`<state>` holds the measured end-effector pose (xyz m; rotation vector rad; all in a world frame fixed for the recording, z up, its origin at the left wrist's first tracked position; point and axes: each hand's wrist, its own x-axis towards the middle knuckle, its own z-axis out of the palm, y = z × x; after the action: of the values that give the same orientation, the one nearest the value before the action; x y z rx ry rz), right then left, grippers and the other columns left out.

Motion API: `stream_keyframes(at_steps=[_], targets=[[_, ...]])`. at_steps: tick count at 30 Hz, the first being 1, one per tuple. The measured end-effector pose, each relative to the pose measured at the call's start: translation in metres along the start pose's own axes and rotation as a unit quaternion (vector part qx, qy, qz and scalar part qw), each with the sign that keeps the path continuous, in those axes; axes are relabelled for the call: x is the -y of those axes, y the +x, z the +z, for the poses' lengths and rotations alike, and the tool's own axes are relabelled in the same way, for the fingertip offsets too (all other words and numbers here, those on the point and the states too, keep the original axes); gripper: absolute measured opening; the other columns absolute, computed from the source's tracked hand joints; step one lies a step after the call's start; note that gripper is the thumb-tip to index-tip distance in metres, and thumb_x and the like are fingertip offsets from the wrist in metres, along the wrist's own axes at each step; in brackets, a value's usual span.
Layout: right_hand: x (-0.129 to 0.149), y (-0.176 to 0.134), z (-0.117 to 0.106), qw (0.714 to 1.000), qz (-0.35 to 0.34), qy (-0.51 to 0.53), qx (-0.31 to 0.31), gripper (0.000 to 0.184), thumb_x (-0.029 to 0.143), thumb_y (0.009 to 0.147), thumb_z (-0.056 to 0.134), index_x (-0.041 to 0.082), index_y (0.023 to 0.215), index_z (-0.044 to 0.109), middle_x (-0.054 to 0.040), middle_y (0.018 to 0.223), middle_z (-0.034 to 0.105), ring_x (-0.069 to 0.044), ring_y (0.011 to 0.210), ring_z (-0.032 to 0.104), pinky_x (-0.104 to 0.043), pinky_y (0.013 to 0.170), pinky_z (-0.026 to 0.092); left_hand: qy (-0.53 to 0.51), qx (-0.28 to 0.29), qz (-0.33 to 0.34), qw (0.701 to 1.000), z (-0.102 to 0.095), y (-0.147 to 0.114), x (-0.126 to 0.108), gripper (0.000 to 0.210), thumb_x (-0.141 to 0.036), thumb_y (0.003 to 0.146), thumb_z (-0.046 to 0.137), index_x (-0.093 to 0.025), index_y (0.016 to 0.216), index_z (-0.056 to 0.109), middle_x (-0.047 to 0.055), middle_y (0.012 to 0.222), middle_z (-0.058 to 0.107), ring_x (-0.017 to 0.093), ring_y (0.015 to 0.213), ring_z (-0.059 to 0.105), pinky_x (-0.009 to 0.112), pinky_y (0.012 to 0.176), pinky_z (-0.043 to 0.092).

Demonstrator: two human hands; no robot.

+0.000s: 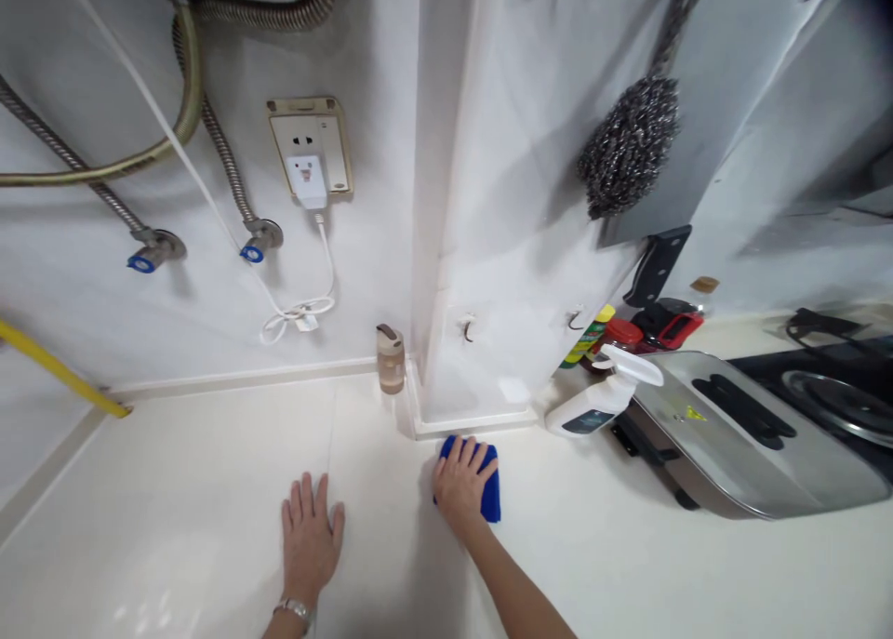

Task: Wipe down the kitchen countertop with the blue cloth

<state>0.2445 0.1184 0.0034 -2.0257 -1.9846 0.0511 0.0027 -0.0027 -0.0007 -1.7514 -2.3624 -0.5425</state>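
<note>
My left hand (311, 539) lies flat on the white countertop (209, 490), its fingers stretched out and nothing in it. A folded blue cloth (491, 492) is pressed to the counter under my right hand (460, 484), close to the foot of the wall corner. The fingers of that hand rest over the cloth's top and hide part of it. Behind my hands, a brownish translucent bottle (391, 360) stands upright against the backsplash. To the right of the cloth is a white spray bottle (593, 402), upright beside the wall.
An electric pan with a metal lid (753, 444) sits at the right, near a black stove (802, 369). A cleaver (659, 267) and a steel-wool scrubber (632, 146) hang on the wall. A plugged-in charger (305, 181) trails its cable. A yellow pipe (62, 371) meets the counter at left.
</note>
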Motion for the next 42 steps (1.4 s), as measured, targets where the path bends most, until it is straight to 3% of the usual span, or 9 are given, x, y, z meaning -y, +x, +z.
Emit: stream_keyframes(at_steps=[5,9,17,22,25,28,32,36,42], targets=[[0.038,-0.049,-0.005,0.98,-0.166,0.071,0.083,0.064,0.041,0.092,0.037,0.012,0.149,0.028,-0.0183,0.158,0.022,-0.042,0.147,0.005,-0.075,0.112,0.004,0.003,-0.012,0.007,1.0,-0.001,-0.001,0.001,0.059,-0.043,0.095,0.03,-0.011,0.143,0.043,0.021,0.157,0.029,0.034,0.148,0.014,0.057,0.117,0.021],[0.035,-0.084,-0.02,0.955,-0.245,0.093,0.138,0.065,0.048,0.094,0.035,0.023,0.152,0.02,-0.0108,0.161,0.014,-0.038,0.148,0.006,-0.069,0.116,0.008,-0.001,-0.025,0.006,1.0,0.0,-0.001,0.004,0.059,-0.043,0.095,0.03,-0.012,0.142,0.044,0.02,0.155,0.033,0.034,0.148,0.016,0.057,0.116,0.022],[-0.03,-0.122,-0.048,0.962,-0.221,0.097,0.127,0.057,0.052,0.096,0.032,0.036,0.15,0.021,-0.0002,0.159,0.025,-0.029,0.146,0.024,-0.059,0.118,0.023,-0.045,0.009,-0.01,0.999,0.004,0.001,0.012,0.061,-0.047,0.093,0.032,-0.011,0.142,0.045,0.021,0.156,0.031,0.035,0.148,0.017,0.057,0.118,0.017],[-0.075,-0.132,-0.051,0.986,-0.126,0.102,0.038,0.052,0.032,0.099,0.02,0.023,0.15,0.024,-0.0059,0.155,0.035,-0.022,0.144,0.03,-0.049,0.116,0.032,-0.084,0.073,-0.069,0.991,0.009,0.005,0.005,0.063,-0.05,0.093,0.031,-0.012,0.14,0.047,0.021,0.156,0.03,0.037,0.147,0.018,0.06,0.116,0.018],[-0.072,-0.134,-0.059,0.978,-0.183,0.096,0.03,0.054,0.031,0.098,0.026,0.022,0.151,0.021,-0.0051,0.157,0.031,-0.026,0.147,0.02,-0.054,0.119,0.024,-0.089,0.073,-0.051,0.992,0.013,0.001,-0.008,0.06,-0.048,0.094,0.031,-0.013,0.14,0.048,0.02,0.154,0.034,0.035,0.147,0.021,0.059,0.115,0.022],[-0.051,-0.141,-0.068,0.947,-0.29,0.099,0.099,0.058,0.036,0.097,0.032,0.032,0.151,0.013,0.0005,0.16,0.018,-0.031,0.148,0.013,-0.064,0.119,0.016,-0.095,0.07,-0.017,0.993,0.011,-0.011,-0.022,0.058,-0.044,0.093,0.033,-0.013,0.14,0.048,0.019,0.155,0.033,0.034,0.148,0.018,0.058,0.117,0.019],[-0.041,-0.151,-0.075,0.938,-0.29,0.105,0.159,0.057,0.042,0.098,0.03,0.039,0.15,0.008,0.0021,0.162,0.006,-0.035,0.148,0.013,-0.071,0.116,0.014,-0.074,0.037,0.051,0.995,0.007,-0.026,-0.026,0.058,-0.043,0.095,0.031,-0.012,0.141,0.046,0.019,0.157,0.03,0.033,0.148,0.015,0.057,0.119,0.015],[-0.08,-0.157,-0.077,0.95,-0.254,0.1,0.151,0.058,0.044,0.097,0.032,0.04,0.15,0.009,0.0021,0.162,0.007,-0.035,0.148,0.013,-0.07,0.117,0.014,-0.051,0.022,0.073,0.996,0.007,-0.028,-0.023,0.06,-0.045,0.096,0.028,-0.012,0.142,0.045,0.019,0.157,0.028,0.033,0.148,0.017,0.056,0.118,0.019],[-0.192,-0.167,-0.083,0.991,-0.126,0.003,0.053,0.057,0.041,0.095,0.036,0.04,0.149,0.018,0.0032,0.16,0.021,-0.028,0.147,0.021,-0.058,0.117,0.024,-0.049,0.019,0.075,0.996,0.004,-0.027,-0.029,0.06,-0.047,0.096,0.027,-0.017,0.146,0.039,0.015,0.159,0.025,0.031,0.149,0.012,0.056,0.119,0.019]])
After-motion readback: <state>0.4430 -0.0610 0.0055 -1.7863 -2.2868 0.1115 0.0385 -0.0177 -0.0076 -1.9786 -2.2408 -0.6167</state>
